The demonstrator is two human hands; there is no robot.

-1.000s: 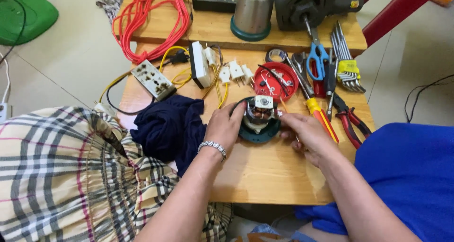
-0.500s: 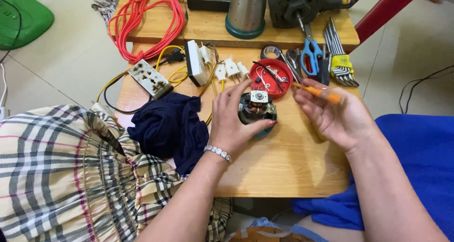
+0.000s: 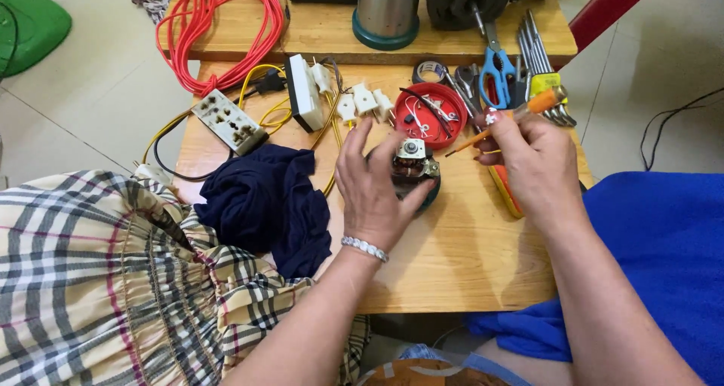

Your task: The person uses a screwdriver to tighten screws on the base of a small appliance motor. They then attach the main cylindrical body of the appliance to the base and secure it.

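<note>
1. Motor [image 3: 411,167], small with copper windings, sits on a wooden table [image 3: 452,265], just below a red lid [image 3: 431,114].
2. The left hand [image 3: 373,194] wraps around the motor's left side, fingers curled on it.
3. The right hand [image 3: 532,160] is closed on an orange-handled screwdriver [image 3: 513,118], right of the motor.
4. A navy cloth [image 3: 264,201] lies left of the motor.
</note>
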